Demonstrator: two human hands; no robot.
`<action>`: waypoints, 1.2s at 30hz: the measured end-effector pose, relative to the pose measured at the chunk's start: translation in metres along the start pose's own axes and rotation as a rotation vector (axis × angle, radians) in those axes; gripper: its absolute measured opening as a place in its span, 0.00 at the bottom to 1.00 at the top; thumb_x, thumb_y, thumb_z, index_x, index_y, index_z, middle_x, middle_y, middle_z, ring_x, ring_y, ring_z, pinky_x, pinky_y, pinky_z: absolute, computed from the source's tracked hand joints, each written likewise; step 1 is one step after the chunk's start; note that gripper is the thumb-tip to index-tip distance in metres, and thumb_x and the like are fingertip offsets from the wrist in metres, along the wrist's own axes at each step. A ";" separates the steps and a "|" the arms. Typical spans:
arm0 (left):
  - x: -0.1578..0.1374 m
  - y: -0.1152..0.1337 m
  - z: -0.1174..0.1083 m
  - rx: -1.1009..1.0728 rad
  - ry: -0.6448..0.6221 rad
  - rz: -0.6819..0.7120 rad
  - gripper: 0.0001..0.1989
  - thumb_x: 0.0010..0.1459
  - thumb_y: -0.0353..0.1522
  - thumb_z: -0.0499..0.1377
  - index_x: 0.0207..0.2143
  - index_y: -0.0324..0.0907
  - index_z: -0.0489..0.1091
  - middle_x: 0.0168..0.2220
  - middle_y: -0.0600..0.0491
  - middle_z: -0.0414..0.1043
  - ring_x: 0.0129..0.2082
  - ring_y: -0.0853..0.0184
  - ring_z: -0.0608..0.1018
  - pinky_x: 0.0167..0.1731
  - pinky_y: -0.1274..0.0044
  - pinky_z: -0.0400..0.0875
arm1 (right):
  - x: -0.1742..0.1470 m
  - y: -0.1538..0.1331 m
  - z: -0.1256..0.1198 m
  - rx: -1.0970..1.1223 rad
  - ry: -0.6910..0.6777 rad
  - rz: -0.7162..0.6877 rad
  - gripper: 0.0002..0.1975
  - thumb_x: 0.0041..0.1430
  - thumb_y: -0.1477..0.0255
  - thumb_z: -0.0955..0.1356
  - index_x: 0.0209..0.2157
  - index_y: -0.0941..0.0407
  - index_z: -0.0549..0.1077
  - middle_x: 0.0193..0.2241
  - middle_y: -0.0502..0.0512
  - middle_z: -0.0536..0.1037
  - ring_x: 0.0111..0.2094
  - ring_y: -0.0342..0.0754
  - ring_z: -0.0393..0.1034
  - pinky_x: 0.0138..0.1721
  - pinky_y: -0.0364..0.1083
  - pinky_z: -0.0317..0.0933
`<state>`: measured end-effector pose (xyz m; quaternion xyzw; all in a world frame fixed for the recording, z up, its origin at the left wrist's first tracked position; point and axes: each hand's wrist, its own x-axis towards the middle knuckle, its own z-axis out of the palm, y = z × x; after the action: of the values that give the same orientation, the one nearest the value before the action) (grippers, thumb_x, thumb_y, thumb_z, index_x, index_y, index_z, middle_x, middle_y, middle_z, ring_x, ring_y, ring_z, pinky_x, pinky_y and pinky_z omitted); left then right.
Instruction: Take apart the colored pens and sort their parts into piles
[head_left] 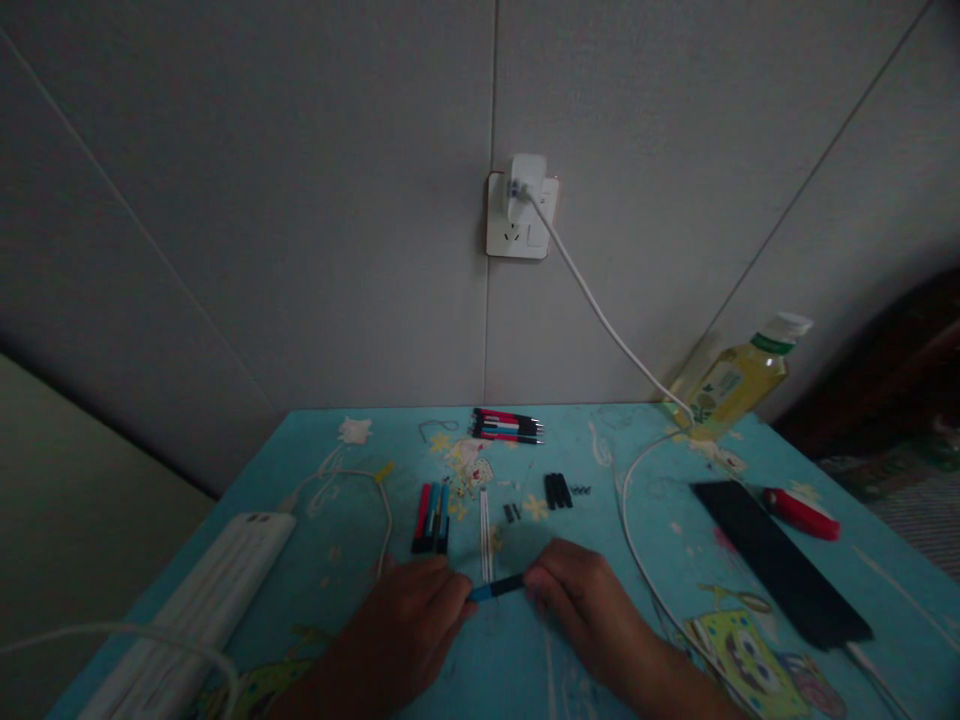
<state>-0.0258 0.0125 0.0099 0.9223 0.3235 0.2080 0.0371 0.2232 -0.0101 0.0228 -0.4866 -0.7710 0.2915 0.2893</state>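
A blue pen [495, 588] with a black grip section lies level between my two hands. My left hand [420, 612] is closed around its blue end, while the fingers of my right hand [585, 598] pinch the black end. Just beyond stand out thin white refills [485, 535], side by side. Red and blue pen barrels [431, 515] with black ends lie past my left hand. Black grip pieces [557, 490], tiny springs [580, 490] and small dark parts [511, 513] are laid out beyond my right hand. Farther back rests a stack of red, blue and black pens [507, 426].
A white power strip [195, 590] lies at left with cables. On the right are a dark flat device [780, 560], a red-handled object [802, 513] and a bottle of yellow liquid [739, 380]. A white cord [630, 500] runs from the wall charger [526, 185] across the table.
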 end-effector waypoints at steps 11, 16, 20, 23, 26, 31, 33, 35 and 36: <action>-0.007 0.001 -0.004 -0.186 -0.154 -0.084 0.11 0.67 0.32 0.48 0.33 0.45 0.67 0.27 0.56 0.73 0.27 0.67 0.76 0.32 0.77 0.67 | -0.002 -0.003 -0.008 -0.061 -0.121 -0.128 0.16 0.72 0.66 0.58 0.32 0.55 0.69 0.31 0.53 0.74 0.34 0.46 0.68 0.39 0.45 0.60; -0.009 0.004 0.001 -0.209 -0.107 -0.097 0.13 0.68 0.32 0.48 0.33 0.45 0.69 0.26 0.57 0.73 0.27 0.68 0.77 0.33 0.78 0.69 | -0.002 0.002 -0.012 -0.149 -0.109 -0.210 0.13 0.71 0.67 0.59 0.35 0.55 0.70 0.33 0.54 0.75 0.37 0.49 0.67 0.41 0.47 0.60; -0.006 0.000 0.008 -0.010 0.041 -0.027 0.12 0.70 0.33 0.48 0.41 0.43 0.71 0.30 0.53 0.75 0.28 0.66 0.78 0.33 0.75 0.71 | -0.003 0.002 -0.007 -0.099 -0.028 -0.104 0.16 0.72 0.65 0.57 0.33 0.55 0.69 0.31 0.54 0.74 0.34 0.48 0.67 0.39 0.46 0.61; -0.005 -0.007 0.007 0.125 0.126 0.046 0.10 0.70 0.32 0.51 0.45 0.42 0.71 0.33 0.52 0.76 0.32 0.65 0.79 0.34 0.74 0.73 | -0.005 -0.002 0.000 0.036 -0.044 0.069 0.19 0.73 0.63 0.55 0.32 0.55 0.68 0.28 0.51 0.73 0.30 0.45 0.67 0.34 0.44 0.61; -0.004 -0.011 0.004 0.193 0.214 0.137 0.09 0.69 0.30 0.52 0.45 0.43 0.72 0.35 0.52 0.77 0.33 0.64 0.79 0.33 0.73 0.73 | -0.005 -0.005 0.004 0.132 -0.097 0.160 0.21 0.73 0.62 0.54 0.31 0.55 0.68 0.26 0.49 0.72 0.28 0.43 0.67 0.32 0.42 0.60; 0.001 -0.006 0.000 0.160 0.303 0.193 0.13 0.70 0.31 0.48 0.39 0.43 0.73 0.29 0.53 0.77 0.27 0.66 0.79 0.29 0.75 0.73 | -0.003 -0.009 -0.004 0.045 -0.092 0.079 0.21 0.72 0.64 0.55 0.27 0.56 0.67 0.24 0.48 0.70 0.27 0.42 0.65 0.33 0.41 0.59; 0.003 -0.004 -0.002 0.141 0.323 0.211 0.14 0.70 0.31 0.47 0.38 0.43 0.73 0.28 0.53 0.78 0.26 0.67 0.79 0.29 0.76 0.73 | -0.003 -0.011 -0.009 -0.002 -0.109 0.041 0.21 0.72 0.66 0.56 0.26 0.56 0.67 0.25 0.48 0.71 0.28 0.41 0.66 0.33 0.40 0.59; 0.003 -0.004 -0.003 0.117 0.316 0.215 0.15 0.71 0.32 0.46 0.38 0.43 0.72 0.28 0.54 0.78 0.25 0.68 0.80 0.28 0.77 0.73 | -0.004 -0.013 -0.013 -0.038 -0.122 0.015 0.20 0.72 0.66 0.56 0.27 0.55 0.68 0.26 0.49 0.71 0.29 0.41 0.67 0.35 0.40 0.59; 0.003 -0.004 -0.004 0.102 0.304 0.214 0.15 0.71 0.32 0.46 0.38 0.43 0.72 0.28 0.54 0.78 0.25 0.68 0.80 0.28 0.77 0.73 | -0.005 -0.013 -0.014 -0.055 -0.127 -0.002 0.20 0.72 0.67 0.56 0.27 0.55 0.68 0.26 0.49 0.72 0.30 0.42 0.67 0.35 0.40 0.60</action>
<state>-0.0273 0.0174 0.0136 0.9101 0.2354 0.3312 -0.0812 0.2273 -0.0170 0.0409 -0.4743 -0.7959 0.3004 0.2267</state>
